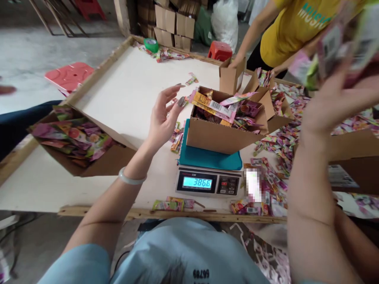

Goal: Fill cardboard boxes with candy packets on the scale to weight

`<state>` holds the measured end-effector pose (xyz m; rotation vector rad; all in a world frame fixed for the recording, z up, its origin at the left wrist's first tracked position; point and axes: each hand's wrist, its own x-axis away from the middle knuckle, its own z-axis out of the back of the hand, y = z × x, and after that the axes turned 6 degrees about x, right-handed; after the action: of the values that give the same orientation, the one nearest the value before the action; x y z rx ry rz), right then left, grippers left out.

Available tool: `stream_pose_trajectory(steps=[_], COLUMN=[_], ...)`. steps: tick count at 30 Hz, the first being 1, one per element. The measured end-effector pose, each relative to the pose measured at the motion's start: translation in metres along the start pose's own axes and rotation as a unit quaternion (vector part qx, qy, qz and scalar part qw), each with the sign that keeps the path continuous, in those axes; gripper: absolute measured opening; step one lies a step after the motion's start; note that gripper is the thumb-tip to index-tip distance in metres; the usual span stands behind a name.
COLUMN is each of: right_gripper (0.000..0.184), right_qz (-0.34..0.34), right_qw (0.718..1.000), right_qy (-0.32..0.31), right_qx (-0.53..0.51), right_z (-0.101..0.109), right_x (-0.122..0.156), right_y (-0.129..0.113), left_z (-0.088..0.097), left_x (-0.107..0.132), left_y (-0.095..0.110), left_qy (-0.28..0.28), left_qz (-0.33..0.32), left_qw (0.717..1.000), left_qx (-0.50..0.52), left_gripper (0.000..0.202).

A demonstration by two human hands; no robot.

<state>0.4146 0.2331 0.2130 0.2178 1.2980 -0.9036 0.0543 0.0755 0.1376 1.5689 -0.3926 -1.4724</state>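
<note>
My left hand (164, 114) is beside the left end of an open cardboard box (219, 136), fingers apart and holding nothing. Its thumb comes close to a yellow and pink packet (211, 105) lying across the top of that box; whether they touch I cannot tell. The box is full of small packets and sits on the teal pan (210, 157) of a digital scale (209, 182), whose display reads about 386.6. Raised at the upper right, my right hand (328, 92) grips a bunch of packets (330, 45), blurred by motion.
Another filled box (79, 146) is tilted at the table's left edge. Loose packets (278, 150) are heaped on the right, near a brown box (355, 154). Across the table, a person in a yellow shirt (287, 35) has a hand at a small carton (232, 77). Green tape (151, 45) lies far back.
</note>
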Motion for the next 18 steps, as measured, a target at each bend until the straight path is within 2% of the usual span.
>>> stream_pose_trajectory(steps=[1,3,4,6,7,9,11,13,15,16,18], right_gripper=[0.029,0.008,0.010,0.016,0.018,0.018,0.019,0.022,0.022,0.021,0.024], right_qz=[0.048,0.124,0.145,0.167,0.174,0.192,0.211,0.216,0.198,0.185,0.157], right_qw=[0.998,0.971,0.933,0.830,0.784,0.713,0.671,0.655,0.656,0.667,0.710], right_qy=[-0.036,-0.204,-0.328,-0.530,-0.593,-0.672,-0.709,-0.724,-0.728,-0.721,-0.687], right_qx=[-0.010,-0.028,-0.042,-0.058,-0.060,-0.058,-0.051,-0.031,-0.003,0.007,-0.003], right_z=[-0.005,-0.016,-0.022,-0.037,-0.046,-0.067,-0.087,-0.096,-0.089,-0.078,-0.047], right_x=[-0.003,0.001,0.006,0.015,0.017,0.020,0.019,0.013,0.002,-0.006,-0.020], right_y=[-0.023,-0.057,-0.068,-0.074,-0.072,-0.065,-0.061,-0.064,-0.071,-0.074,-0.077], left_z=[0.000,0.003,0.004,0.006,0.006,0.004,0.000,-0.002,-0.002,-0.001,0.001], left_x=[0.000,0.001,0.002,0.001,0.001,-0.001,-0.003,-0.004,-0.005,-0.005,-0.004], left_y=[0.002,0.008,0.011,0.017,0.020,0.023,0.023,0.020,0.017,0.016,0.015], left_qy=[-0.002,-0.006,-0.008,-0.020,-0.030,-0.052,-0.061,-0.059,-0.060,-0.063,-0.068], left_qz=[-0.006,-0.015,-0.018,-0.025,-0.028,-0.028,-0.029,-0.042,-0.045,-0.040,-0.022], left_qw=[1.000,1.000,1.000,0.999,0.998,0.997,0.996,0.996,0.996,0.997,0.997], left_qx=[-0.003,-0.014,-0.021,-0.038,-0.045,-0.053,-0.052,-0.047,-0.036,-0.030,-0.019], left_gripper=[0.056,0.057,0.058,0.056,0.055,0.054,0.052,0.051,0.050,0.049,0.050])
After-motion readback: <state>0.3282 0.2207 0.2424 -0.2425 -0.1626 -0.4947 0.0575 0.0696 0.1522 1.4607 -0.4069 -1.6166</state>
